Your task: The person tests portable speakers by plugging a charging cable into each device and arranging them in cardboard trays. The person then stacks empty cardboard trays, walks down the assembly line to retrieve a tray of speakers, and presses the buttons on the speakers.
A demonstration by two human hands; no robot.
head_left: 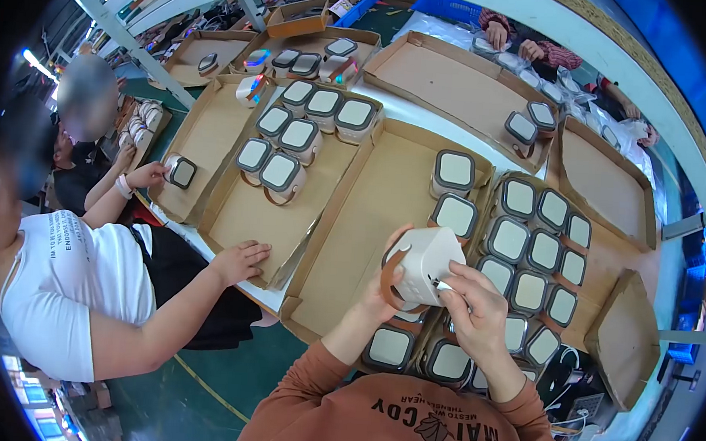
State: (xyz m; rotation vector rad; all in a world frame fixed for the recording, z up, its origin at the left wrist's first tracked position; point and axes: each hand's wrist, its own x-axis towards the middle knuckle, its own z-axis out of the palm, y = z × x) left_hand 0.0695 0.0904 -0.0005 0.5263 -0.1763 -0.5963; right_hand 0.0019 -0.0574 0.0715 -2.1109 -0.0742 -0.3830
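My left hand (383, 291) is wrapped round the left side of a white boxy device (427, 261) with a brown strap (389, 275), perhaps a small speaker. It is held tilted above the trays. My right hand (474, 309) is closed in a pinch against the device's right side, beside small dark marks. Something small and pale shows between those fingertips, too little of it to name. Under and right of my hands, several like devices with dark-rimmed pale faces (508, 239) stand in rows in a cardboard tray (494, 183).
A long cardboard tray (353, 212) lies left of my hands. Beyond it, another cardboard tray (240, 214) holds several devices. A person in a white shirt (61, 300) works at the left, one hand on a device. Other people's hands (513, 43) handle wrapped items across the table.
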